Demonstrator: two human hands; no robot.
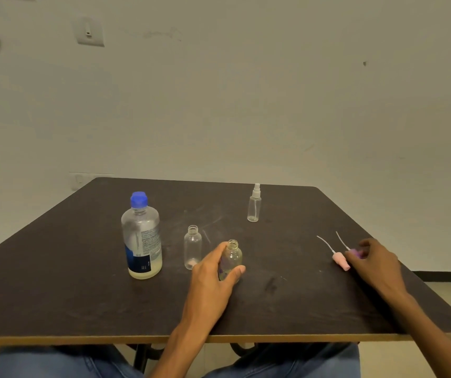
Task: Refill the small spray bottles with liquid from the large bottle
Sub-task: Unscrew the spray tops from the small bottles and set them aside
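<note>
The large bottle [141, 236], blue-capped with a little yellowish liquid at the bottom, stands at the left of the dark table [82, 301]. A small clear bottle [192, 246] without a cap stands beside it. My left hand [213, 274] grips a second uncapped small bottle [233, 255], upright on the table. A third small bottle [254, 204] with its white sprayer on stands farther back. My right hand [374, 261] pinches a purple spray head [355, 252]; a pink spray head [340, 260] with its dip tube lies just left of it.
The table's front edge [218, 339] runs across close to my lap; its right edge slants back past my right forearm. A pale wall stands behind the table.
</note>
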